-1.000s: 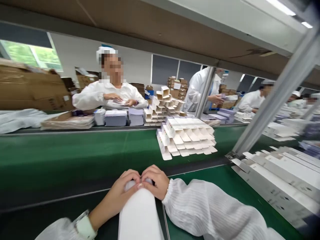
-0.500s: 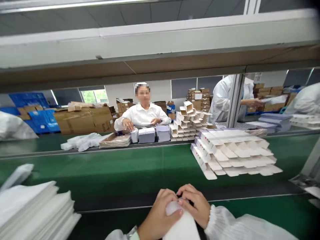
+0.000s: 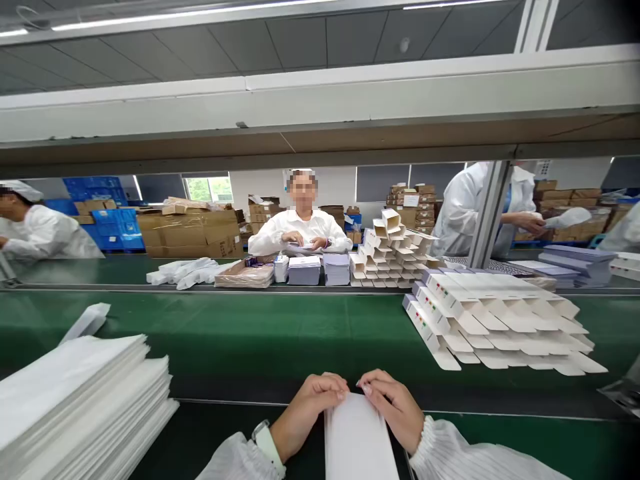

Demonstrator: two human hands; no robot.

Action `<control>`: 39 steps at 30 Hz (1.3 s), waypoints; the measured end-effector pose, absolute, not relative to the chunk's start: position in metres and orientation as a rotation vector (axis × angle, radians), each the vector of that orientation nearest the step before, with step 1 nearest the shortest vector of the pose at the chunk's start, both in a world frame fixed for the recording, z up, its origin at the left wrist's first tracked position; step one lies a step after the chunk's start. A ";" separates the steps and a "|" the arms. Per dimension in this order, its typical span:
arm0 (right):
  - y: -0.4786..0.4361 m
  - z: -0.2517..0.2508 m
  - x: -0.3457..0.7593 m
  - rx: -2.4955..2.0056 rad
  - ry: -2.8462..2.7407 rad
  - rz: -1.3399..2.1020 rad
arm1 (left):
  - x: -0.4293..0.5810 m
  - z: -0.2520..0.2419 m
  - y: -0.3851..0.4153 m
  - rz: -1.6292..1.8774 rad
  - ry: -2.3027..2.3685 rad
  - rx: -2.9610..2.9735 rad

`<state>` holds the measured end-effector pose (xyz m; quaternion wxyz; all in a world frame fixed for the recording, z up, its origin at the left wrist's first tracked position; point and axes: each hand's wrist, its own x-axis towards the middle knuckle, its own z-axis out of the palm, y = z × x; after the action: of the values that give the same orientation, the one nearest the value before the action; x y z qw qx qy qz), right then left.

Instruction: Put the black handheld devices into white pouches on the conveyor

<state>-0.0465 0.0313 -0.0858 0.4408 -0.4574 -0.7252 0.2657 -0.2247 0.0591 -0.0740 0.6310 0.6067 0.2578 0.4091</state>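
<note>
At the bottom centre of the frame, the left hand [image 3: 313,403] and the right hand [image 3: 393,403] meet, fingers curled and fingertips pinching the top edge of a flat white pouch [image 3: 360,443]. The pouch runs down out of the bottom edge. A pale wristwatch [image 3: 265,441] sits on the left wrist. A stack of white sheets [image 3: 75,400] fills the lower left. On the green belt [image 3: 250,327], at the right, lies a fanned pile of flat white cartons [image 3: 500,320]; small coloured marks show on their ends, and the print is too small to read. Across the belt, at centre, a co-worker in white [image 3: 300,230] handles papers, and brown cardboard boxes [image 3: 190,230] stand behind.
</note>
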 end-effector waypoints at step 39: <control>0.033 -0.080 -0.036 -1.012 -1.461 1.041 | -0.223 -0.065 0.057 0.789 0.656 1.377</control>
<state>-0.0358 0.0331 -0.0801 0.5151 -0.4211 -0.6080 0.4332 -0.2231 0.0566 -0.0653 0.6533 0.6071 0.2893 0.3478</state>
